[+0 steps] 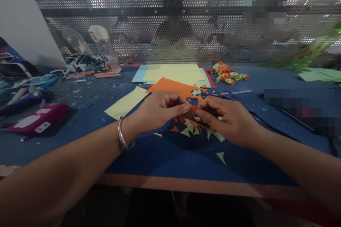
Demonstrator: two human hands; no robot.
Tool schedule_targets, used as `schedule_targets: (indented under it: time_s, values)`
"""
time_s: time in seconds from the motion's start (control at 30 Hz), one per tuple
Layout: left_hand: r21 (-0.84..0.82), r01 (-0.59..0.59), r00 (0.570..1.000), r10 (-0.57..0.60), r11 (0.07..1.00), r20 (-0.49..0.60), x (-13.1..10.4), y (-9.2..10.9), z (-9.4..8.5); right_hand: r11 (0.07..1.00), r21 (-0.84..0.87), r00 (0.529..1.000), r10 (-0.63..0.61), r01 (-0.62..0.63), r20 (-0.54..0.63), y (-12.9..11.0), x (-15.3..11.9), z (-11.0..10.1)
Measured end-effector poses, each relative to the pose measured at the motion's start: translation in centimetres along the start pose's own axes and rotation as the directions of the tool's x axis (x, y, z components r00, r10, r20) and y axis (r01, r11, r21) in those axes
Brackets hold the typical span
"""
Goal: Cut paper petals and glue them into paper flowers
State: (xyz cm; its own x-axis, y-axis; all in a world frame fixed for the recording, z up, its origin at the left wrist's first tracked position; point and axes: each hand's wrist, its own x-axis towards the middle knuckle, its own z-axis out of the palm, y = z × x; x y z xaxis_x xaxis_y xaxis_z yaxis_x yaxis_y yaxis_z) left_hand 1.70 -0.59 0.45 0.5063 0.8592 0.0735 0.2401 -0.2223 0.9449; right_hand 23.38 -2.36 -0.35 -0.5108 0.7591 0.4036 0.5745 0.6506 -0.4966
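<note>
Between my two hands, over the middle of the blue table, is a small orange paper piece. My left hand, with a silver bangle at its wrist, pinches its left side. Thumb and fingers of my right hand close on its right side. Green and orange paper scraps lie beneath my hands. Just behind them rests a cut orange sheet, and scissors lie behind my right hand. A pale yellow strip is left of my left hand.
Stacked coloured sheets and an orange-green paper pile lie at the back. A magenta box, a bottle and pens stand or lie left. A dark flat device is right. A perforated metal panel closes the back.
</note>
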Motion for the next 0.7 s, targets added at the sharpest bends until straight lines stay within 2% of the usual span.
schedule_targets:
  time_s: [0.13, 0.2, 0.23, 0.3, 0.37, 0.43, 0.5, 0.57, 0.7]
  values:
    - [0.025, -0.035, 0.999, 0.036, 0.999, -0.035, 0.2, 0.0, -0.2, 1.000, 0.022, 0.999, 0.021, -0.021, 0.030, 0.3, 0.0, 0.0]
    - [0.121, -0.062, 0.994, 0.073, 0.991, -0.085, 0.3, 0.0, -0.8, 0.999, 0.017, 0.999, 0.033, -0.034, 0.037, 0.4, 0.0, 0.1]
    - [0.220, -0.080, 0.987, 0.108, 0.972, -0.118, 0.3, 0.0, -1.4, 0.999, 0.013, 0.998, 0.041, -0.041, 0.038, 0.5, -0.1, 0.1]
    - [0.494, -0.098, 0.974, 0.186, 0.864, -0.132, 0.2, -0.1, -2.8, 0.998, 0.013, 0.998, 0.053, -0.053, 0.032, 0.5, -0.1, 0.1]
    - [0.713, -0.056, 0.990, 0.131, 0.699, -0.051, 0.1, -0.2, -4.2, 0.997, 0.023, 0.997, 0.070, -0.071, 0.032, 0.5, -0.1, 0.1]
    - [0.831, -0.043, 0.999, 0.034, 0.555, 0.029, 0.1, -0.5, -5.2, 0.996, 0.028, 0.996, 0.085, -0.086, 0.038, 0.5, -0.1, 0.1]
    - [0.876, -0.043, 0.998, -0.027, 0.481, 0.063, 0.1, -0.7, -5.7, 0.996, 0.012, 0.995, 0.084, -0.085, 0.046, 0.5, -0.1, 0.0]
    - [0.880, -0.038, 0.997, -0.046, 0.473, 0.067, 0.2, -0.9, -5.9, 0.998, -0.009, 0.997, 0.066, -0.066, 0.048, 0.5, -0.1, -0.1]
    - [0.855, -0.029, 0.994, -0.078, 0.518, 0.081, 0.6, -0.8, -6.0, 0.998, -0.022, 0.997, 0.059, -0.058, 0.057, 0.6, -0.1, -0.2]
